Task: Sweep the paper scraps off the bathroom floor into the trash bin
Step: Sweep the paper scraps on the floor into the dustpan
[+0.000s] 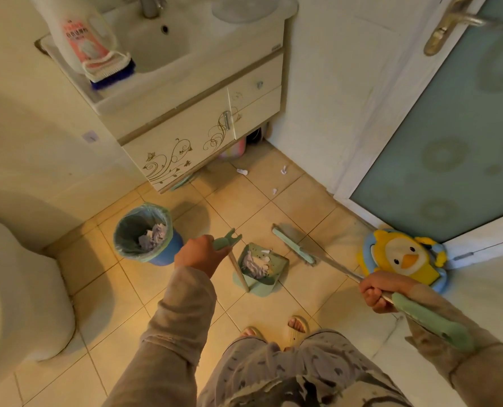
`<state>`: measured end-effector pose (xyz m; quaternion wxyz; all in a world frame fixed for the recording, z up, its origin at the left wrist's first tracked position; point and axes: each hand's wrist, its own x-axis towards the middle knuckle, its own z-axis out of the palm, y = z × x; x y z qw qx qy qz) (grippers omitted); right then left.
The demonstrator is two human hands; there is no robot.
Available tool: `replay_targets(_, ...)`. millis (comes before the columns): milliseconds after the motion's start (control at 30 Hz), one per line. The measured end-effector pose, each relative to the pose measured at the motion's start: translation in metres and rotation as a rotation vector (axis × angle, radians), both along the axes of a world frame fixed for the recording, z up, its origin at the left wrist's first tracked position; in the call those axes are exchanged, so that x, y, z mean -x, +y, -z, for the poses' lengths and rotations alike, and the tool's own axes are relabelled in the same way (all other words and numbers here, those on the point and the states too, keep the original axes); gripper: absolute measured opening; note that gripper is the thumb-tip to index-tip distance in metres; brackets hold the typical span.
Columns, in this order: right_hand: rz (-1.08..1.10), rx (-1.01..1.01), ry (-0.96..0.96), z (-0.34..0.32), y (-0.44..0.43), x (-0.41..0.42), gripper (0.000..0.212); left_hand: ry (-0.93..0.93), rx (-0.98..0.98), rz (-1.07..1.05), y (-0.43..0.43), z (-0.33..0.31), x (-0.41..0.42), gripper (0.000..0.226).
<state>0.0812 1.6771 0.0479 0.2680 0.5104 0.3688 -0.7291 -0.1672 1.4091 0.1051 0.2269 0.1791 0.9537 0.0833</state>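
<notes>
Scraps [242, 171] lie by cabinet [185, 136], well apart from hands; more in dustpan [278, 268], handle gripped by left hand [199, 254]. Right hand [375, 292] grips broom [293, 245]. Bin [166, 255] near left hand. Bottle [77, 39] label unreadable.

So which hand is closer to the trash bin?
Left. The left hand, gripping the dustpan handle, is beside the trash bin; the right hand holds the broom well beyond the dustpan.

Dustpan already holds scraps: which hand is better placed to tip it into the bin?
Left. The left hand grips the dustpan handle, and the bin stands beside it; the right hand holds the broom.
</notes>
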Motion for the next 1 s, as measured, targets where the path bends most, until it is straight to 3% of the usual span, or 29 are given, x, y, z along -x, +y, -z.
replay_targets(433, 0.090, -0.057, -0.012, 0.012, 0.004, 0.051, 0.038, 0.093, -0.026, 0.015, 0.014, -0.001, 0.031, 0.044)
replay_targets(867, -0.272, -0.237, -0.091, 0.012, 0.161, 0.143, 0.036, 0.079, -0.047, -0.133, 0.135, -0.001, 0.070, 0.043)
replay_targets(1000, -0.262, -0.232, -0.054, 0.010, 0.207, 0.168, 0.033, 0.100, -0.015, -0.149, 0.169, 0.002, 0.076, 0.044)
